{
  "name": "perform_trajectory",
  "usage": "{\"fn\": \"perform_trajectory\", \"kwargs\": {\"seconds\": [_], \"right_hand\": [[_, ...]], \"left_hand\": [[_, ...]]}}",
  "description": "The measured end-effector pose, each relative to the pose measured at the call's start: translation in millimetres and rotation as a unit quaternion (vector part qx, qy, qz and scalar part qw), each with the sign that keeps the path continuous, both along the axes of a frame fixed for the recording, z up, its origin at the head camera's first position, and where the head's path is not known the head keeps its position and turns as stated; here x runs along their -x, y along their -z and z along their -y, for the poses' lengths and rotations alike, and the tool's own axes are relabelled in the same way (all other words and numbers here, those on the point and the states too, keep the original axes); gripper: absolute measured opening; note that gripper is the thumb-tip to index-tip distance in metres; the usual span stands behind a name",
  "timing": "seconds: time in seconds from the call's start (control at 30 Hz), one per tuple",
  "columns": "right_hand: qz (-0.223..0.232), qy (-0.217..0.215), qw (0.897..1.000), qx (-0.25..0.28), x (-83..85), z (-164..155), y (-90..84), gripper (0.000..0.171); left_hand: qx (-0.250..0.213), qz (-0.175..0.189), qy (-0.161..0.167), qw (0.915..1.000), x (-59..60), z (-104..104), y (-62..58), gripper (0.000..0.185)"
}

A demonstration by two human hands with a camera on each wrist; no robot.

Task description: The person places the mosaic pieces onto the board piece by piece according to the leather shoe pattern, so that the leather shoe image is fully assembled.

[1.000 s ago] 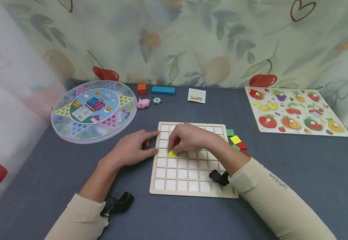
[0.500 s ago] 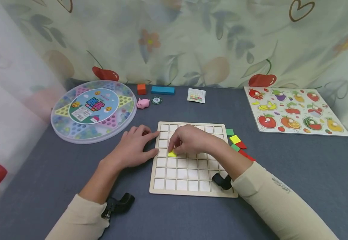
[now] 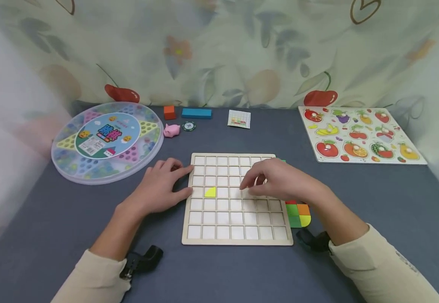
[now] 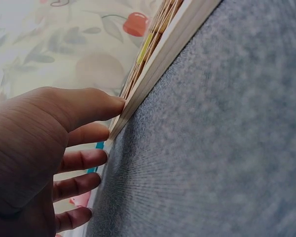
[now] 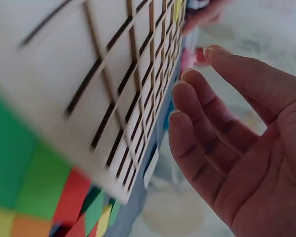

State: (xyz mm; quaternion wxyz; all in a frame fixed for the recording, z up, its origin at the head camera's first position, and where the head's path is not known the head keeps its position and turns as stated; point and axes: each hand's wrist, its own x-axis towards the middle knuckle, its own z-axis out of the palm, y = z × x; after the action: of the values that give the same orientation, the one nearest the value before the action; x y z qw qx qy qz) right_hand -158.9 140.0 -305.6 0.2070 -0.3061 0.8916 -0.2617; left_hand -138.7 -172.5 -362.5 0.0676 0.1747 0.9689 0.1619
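A wooden grid board [image 3: 238,241] lies flat on the grey table, and a yellow quarter-round piece [image 3: 210,192] sits alone in one of its left cells. My left hand [image 3: 159,187] rests flat against the board's left edge [image 4: 153,69], fingers straight. My right hand [image 3: 278,182] hovers over the board's right half with relaxed fingers [image 5: 202,123] and holds nothing. A heap of green, red, orange and yellow pieces [image 3: 298,213] lies just off the board's right edge, partly hidden by that hand and also seen as pieces [image 5: 34,197] in the right wrist view.
A round clear game box [image 3: 107,140] stands at the left. An orange block [image 3: 169,112], a blue block [image 3: 196,112], a pink pig [image 3: 171,130], a chip [image 3: 189,126] and a pattern card [image 3: 239,118] line the back. A fruit puzzle board [image 3: 359,134] lies at the right.
My right hand let go of the yellow piece, left it in its cell and drew back to the right. The left hand stayed on the board's edge. The camera shifted slightly.
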Motion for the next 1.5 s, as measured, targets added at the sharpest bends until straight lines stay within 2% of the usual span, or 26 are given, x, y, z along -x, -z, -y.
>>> {"fn": "perform_trajectory", "kwargs": {"seconds": [0.3, 0.53, 0.73, 0.93, 1.3, 1.5], "right_hand": [[0.004, 0.037, 0.999, -0.01, -23.3, -48, 1.4, 0.014], [-0.01, 0.066, 0.997, -0.034, -44.6, -87, 12.3, 0.017], [-0.03, 0.083, 0.995, -0.052, -57.8, -109, 22.2, 0.019], [-0.053, 0.103, 0.99, -0.074, -66.9, -112, 29.6, 0.02], [-0.082, 0.116, 0.985, -0.098, -75.6, -106, 36.4, 0.021], [-0.072, 0.133, 0.981, -0.121, -79.4, -102, 37.0, 0.023]], "left_hand": [[-0.007, -0.002, 0.003, 1.0, -0.2, 6, 0.8, 0.066], [-0.007, -0.003, 0.01, 0.9999, 0.4, 3, 2.0, 0.066], [-0.007, 0.001, 0.007, 0.9999, -0.6, 2, 1.8, 0.067], [-0.009, -0.002, 0.005, 0.9999, -1.2, 3, 2.3, 0.068], [-0.01, -0.007, 0.008, 0.9999, -1.2, 3, 3.4, 0.067], [-0.008, -0.005, 0.008, 0.9999, -1.1, 2, 2.5, 0.067]]}}
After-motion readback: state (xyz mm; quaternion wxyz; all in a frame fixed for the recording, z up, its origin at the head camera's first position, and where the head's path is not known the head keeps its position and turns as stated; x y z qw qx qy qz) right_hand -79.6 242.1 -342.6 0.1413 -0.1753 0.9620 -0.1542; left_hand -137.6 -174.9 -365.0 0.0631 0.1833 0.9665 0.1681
